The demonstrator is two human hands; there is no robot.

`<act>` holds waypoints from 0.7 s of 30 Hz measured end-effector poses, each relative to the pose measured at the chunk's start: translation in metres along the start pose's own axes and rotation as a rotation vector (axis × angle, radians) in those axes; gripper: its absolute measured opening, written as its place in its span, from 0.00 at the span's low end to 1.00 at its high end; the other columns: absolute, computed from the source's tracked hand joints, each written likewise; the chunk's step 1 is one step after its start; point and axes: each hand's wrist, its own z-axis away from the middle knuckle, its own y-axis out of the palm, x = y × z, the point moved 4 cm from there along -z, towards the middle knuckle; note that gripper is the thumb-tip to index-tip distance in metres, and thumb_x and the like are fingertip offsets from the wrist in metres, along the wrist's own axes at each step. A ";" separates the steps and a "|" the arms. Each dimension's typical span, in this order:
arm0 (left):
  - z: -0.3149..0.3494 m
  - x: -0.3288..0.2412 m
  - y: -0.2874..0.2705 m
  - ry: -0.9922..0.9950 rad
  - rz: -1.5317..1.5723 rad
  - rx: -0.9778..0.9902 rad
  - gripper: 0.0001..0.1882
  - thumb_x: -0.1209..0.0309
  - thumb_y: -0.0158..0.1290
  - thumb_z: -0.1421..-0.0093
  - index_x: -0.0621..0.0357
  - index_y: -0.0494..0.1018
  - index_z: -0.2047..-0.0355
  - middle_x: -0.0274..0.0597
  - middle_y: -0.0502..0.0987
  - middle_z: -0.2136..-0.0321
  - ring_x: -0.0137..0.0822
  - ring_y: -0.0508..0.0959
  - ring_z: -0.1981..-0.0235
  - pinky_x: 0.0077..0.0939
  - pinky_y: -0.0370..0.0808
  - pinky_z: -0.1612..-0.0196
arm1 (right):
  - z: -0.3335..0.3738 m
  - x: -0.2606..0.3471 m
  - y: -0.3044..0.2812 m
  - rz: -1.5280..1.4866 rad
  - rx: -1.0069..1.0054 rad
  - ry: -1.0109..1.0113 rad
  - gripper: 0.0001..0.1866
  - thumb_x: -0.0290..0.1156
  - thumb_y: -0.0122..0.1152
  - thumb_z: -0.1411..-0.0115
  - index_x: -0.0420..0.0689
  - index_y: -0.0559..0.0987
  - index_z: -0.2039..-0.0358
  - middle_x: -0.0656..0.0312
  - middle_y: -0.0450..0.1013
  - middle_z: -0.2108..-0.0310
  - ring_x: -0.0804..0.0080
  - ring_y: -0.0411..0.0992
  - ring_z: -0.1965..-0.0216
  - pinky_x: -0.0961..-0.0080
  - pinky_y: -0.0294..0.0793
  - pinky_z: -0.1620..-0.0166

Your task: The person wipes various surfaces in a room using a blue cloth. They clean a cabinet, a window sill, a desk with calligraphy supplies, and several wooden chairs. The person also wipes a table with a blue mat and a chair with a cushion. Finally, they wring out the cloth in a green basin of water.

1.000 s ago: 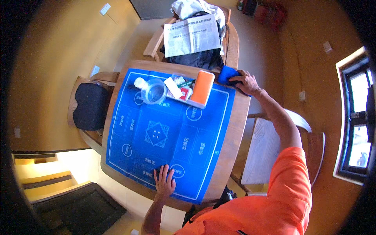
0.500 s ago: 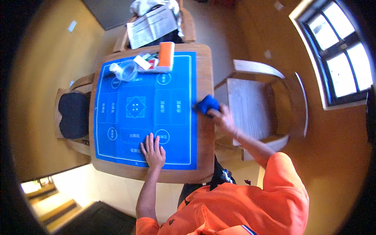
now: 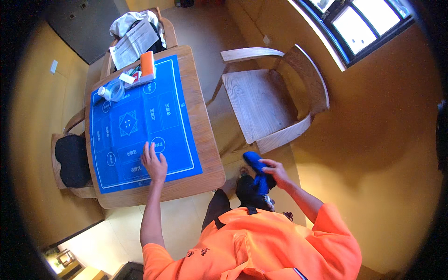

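Note:
My left hand (image 3: 154,163) is at the near part of a blue printed mat (image 3: 140,119), fingers spread; whether it presses on the mat I cannot tell. The mat covers most of the top of a wooden table (image 3: 205,149). Off the table's right edge, over my leg, my right hand (image 3: 276,172) grips a blue cloth (image 3: 256,163), which hangs bunched and folded from the fingers. Part of the cloth is hidden behind that hand.
On the mat's far side stand a clear plastic tub (image 3: 113,91), a white bottle (image 3: 102,91) and a box with an orange top (image 3: 147,64). Wooden chairs surround the table: one at right (image 3: 261,100), one at left with a dark cushion (image 3: 72,161). The far chair carries a printed sheet (image 3: 134,44).
My right hand has drawn the blue cloth from the table's right edge back toward my body. The view has turned and shifted right. My left hand stays at the mat's near part.

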 end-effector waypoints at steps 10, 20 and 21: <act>0.088 -0.280 0.144 -0.276 0.945 0.600 0.17 0.72 0.49 0.40 0.62 0.69 0.50 0.50 0.71 0.50 0.43 0.72 0.48 0.35 0.68 0.46 | -0.078 0.047 -0.235 0.794 -0.617 -0.683 0.25 0.19 0.58 0.51 0.50 0.75 0.50 0.58 0.71 0.54 0.64 0.69 0.53 0.70 0.67 0.49; 0.121 -0.282 0.308 -1.424 0.949 0.481 0.29 0.44 0.38 0.36 0.53 0.68 0.48 0.36 0.71 0.51 0.32 0.68 0.49 0.32 0.68 0.50 | -0.138 0.048 -0.102 1.091 0.089 -0.733 0.29 0.23 0.64 0.61 0.60 0.75 0.55 0.52 0.67 0.61 0.48 0.68 0.59 0.56 0.69 0.59; 0.105 -0.301 0.295 -1.456 0.925 0.420 0.27 0.48 0.40 0.35 0.58 0.70 0.51 0.38 0.73 0.54 0.33 0.71 0.52 0.28 0.67 0.49 | -0.161 0.060 -0.108 1.083 0.176 -0.730 0.28 0.23 0.63 0.61 0.59 0.75 0.56 0.51 0.68 0.60 0.49 0.68 0.58 0.56 0.70 0.59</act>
